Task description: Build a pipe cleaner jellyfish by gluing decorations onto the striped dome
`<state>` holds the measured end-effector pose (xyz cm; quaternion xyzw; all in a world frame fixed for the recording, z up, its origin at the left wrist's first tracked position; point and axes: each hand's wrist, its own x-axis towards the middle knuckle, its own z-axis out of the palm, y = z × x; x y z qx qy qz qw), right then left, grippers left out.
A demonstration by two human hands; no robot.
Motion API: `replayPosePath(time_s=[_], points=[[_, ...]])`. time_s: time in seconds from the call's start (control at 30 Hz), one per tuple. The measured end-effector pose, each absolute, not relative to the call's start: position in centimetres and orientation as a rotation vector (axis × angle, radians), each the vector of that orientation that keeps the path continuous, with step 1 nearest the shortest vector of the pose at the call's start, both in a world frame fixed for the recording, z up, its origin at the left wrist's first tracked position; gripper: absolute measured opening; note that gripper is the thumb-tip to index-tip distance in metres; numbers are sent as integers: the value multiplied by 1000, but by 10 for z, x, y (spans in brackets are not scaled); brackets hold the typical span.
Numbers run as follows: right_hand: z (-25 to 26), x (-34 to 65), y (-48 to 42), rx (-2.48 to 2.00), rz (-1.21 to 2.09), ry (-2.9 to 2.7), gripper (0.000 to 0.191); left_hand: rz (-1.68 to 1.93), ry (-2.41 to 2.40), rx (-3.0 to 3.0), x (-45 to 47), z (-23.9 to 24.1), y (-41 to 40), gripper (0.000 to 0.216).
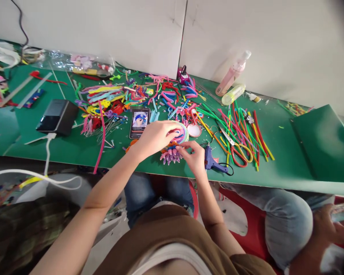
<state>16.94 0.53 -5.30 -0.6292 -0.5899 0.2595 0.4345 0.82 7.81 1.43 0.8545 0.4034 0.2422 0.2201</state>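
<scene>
At the table's front edge is a pipe-cleaner craft with a round pastel coil point(183, 133) on top and a fringe of pink and purple pieces point(171, 156) below. My left hand point(159, 135) reaches over from the left, its fingers curled on the coil. From the right, the thumb and forefinger of my right hand point(194, 156) pinch the craft where the fringe meets the coil; the exact piece between them is hidden. Orange pipe cleaner point(131, 145) shows beside my left wrist. Just right of my right hand lies a blue glue gun point(213, 160).
Behind my left hand a phone point(139, 123) displays a picture. Scissors point(235, 145) lie on loose pipe cleaners point(256, 133), with a pink bottle point(233, 72) behind. Cut pieces point(109, 95) heap at the back left, near a black device point(57, 116). Another person's knee point(289, 217) is at right.
</scene>
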Motion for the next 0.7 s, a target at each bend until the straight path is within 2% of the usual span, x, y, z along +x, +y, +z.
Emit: replayPosePath(time_s=[0.4,0.7], points=[[-56,158,9,-1557,620,-1361,14,659,1122,2344,8,8,77,20],[-58,154,12,-1585,607,-1298,20,695,1095,2256,9,7,77,19]])
